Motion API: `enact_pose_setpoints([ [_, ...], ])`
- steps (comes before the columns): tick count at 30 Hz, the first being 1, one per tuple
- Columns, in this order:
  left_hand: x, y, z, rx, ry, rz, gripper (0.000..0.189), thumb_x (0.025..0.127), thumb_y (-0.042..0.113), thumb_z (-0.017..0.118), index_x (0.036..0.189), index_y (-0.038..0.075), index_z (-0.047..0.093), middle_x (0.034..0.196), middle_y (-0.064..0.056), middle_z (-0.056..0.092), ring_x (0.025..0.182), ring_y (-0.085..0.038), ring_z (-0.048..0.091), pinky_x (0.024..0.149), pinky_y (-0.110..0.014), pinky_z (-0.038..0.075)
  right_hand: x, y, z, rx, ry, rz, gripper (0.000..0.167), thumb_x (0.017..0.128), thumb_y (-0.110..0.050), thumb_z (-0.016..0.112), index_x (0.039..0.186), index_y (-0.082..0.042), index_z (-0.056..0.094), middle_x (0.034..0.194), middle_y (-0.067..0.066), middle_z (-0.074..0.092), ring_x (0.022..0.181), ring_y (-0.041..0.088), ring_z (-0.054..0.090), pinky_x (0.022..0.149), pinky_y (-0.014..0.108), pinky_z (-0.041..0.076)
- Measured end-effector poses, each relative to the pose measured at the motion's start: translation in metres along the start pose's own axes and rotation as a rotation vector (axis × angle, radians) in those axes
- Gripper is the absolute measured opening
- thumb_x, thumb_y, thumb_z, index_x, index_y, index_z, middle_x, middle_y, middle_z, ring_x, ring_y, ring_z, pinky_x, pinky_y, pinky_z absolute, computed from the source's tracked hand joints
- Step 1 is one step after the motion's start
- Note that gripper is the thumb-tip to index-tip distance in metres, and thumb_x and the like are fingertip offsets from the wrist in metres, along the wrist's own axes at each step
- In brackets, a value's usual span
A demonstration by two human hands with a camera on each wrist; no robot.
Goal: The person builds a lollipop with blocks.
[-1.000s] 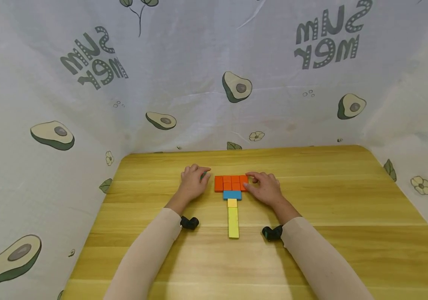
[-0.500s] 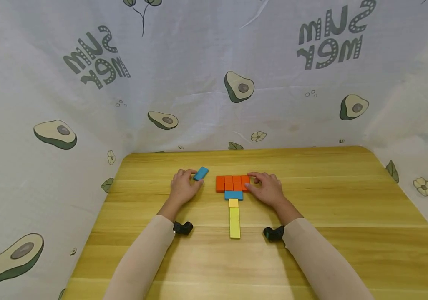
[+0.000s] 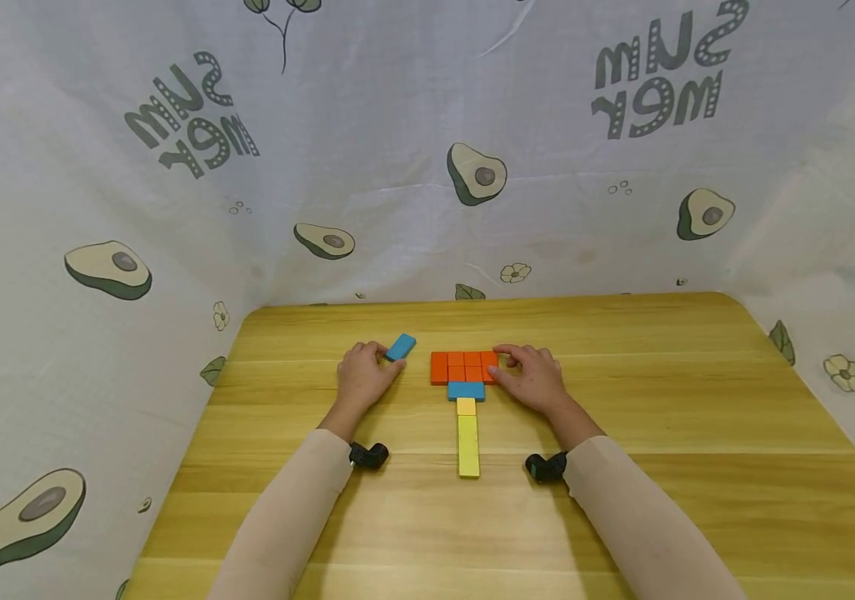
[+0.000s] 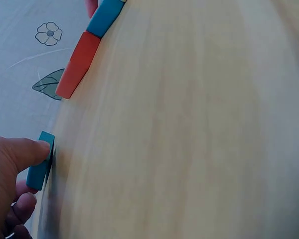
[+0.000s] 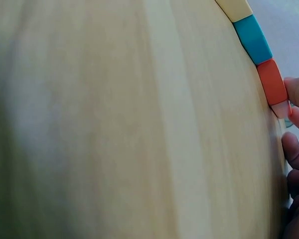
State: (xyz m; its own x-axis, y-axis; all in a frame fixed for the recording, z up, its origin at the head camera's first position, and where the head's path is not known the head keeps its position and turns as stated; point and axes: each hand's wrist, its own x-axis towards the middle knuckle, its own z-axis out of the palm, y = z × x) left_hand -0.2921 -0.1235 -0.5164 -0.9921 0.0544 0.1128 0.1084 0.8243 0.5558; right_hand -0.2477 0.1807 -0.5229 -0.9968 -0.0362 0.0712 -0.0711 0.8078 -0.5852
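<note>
My left hand [image 3: 363, 379] pinches a flat blue block [image 3: 401, 347] by its near left edge. In the left wrist view the thumb lies on that block [image 4: 38, 172], which is tilted, with a dark shadow below. To its right lies a row of orange-red blocks [image 3: 456, 359], side by side and touching. My right hand [image 3: 535, 377] grips the red block [image 3: 489, 374] at the row's right end between thumb and index finger; the right wrist view shows the thumb against its side. Another blue block [image 3: 466, 391] touches the row's near side.
Below the blue block, a small yellow block [image 3: 466, 407] and a long yellow-green block [image 3: 468, 447] continue in line toward me. All rest on a wooden table [image 3: 622, 517]. A white patterned cloth [image 3: 397, 125] hangs behind and at the sides.
My left hand has moved left, away from the red row, and the blue block in its fingers has come into clear sight. The right hand stays at the row's right end.
</note>
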Motion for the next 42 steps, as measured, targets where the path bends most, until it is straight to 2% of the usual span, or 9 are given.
enact_pose_setpoints([
  [3,0.002,0.004,0.0,-0.012,0.002,0.005,0.043,0.093,0.045,0.073,0.116,0.009,0.072,0.099,-0.007,0.068,0.095,-0.028,0.061,0.093,-0.05,0.044,0.0,0.0,0.0,-0.002,0.001,-0.001,0.048,0.097,-0.043,0.066,0.138,-0.019,0.063,0.109,0.01,0.062,0.104,0.034,0.049,0.096,0.059,0.034],
  [10,0.008,0.02,0.003,-0.063,-0.022,0.001,0.042,0.095,0.043,0.071,0.12,0.009,0.071,0.104,-0.006,0.072,0.102,-0.028,0.063,0.097,-0.049,0.042,0.001,0.001,0.0,-0.004,-0.001,0.002,0.048,0.097,-0.043,0.066,0.139,-0.018,0.063,0.109,0.011,0.063,0.104,0.035,0.049,0.097,0.059,0.034],
  [19,0.018,0.041,0.01,-0.106,-0.064,0.023,0.039,0.096,0.04,0.071,0.121,0.01,0.071,0.101,-0.004,0.07,0.095,-0.025,0.061,0.098,-0.047,0.043,-0.002,0.002,0.0,-0.003,0.0,0.005,0.048,0.097,-0.042,0.066,0.139,-0.019,0.062,0.11,0.01,0.063,0.106,0.035,0.049,0.098,0.06,0.033],
  [29,0.031,0.056,0.016,-0.139,-0.17,0.026,0.042,0.098,0.036,0.068,0.131,0.011,0.067,0.113,-0.006,0.071,0.106,-0.027,0.063,0.098,-0.047,0.042,-0.002,0.0,0.0,-0.008,0.008,0.006,0.048,0.097,-0.043,0.067,0.138,-0.019,0.063,0.11,0.01,0.064,0.106,0.034,0.049,0.097,0.058,0.034],
  [37,0.038,0.072,0.021,-0.117,-0.276,0.063,0.044,0.1,0.036,0.067,0.136,0.012,0.065,0.118,-0.005,0.072,0.114,-0.028,0.063,0.105,-0.049,0.039,-0.002,0.0,-0.001,-0.01,0.003,0.011,0.048,0.097,-0.043,0.066,0.139,-0.019,0.063,0.11,0.01,0.064,0.107,0.034,0.05,0.099,0.058,0.034],
  [42,0.039,0.08,0.023,-0.098,-0.308,0.042,0.042,0.101,0.038,0.065,0.134,0.014,0.066,0.12,-0.003,0.072,0.117,-0.029,0.063,0.107,-0.05,0.037,-0.001,0.001,0.0,-0.012,0.001,0.014,0.048,0.097,-0.043,0.066,0.139,-0.02,0.063,0.111,0.01,0.064,0.107,0.034,0.049,0.098,0.058,0.034],
])
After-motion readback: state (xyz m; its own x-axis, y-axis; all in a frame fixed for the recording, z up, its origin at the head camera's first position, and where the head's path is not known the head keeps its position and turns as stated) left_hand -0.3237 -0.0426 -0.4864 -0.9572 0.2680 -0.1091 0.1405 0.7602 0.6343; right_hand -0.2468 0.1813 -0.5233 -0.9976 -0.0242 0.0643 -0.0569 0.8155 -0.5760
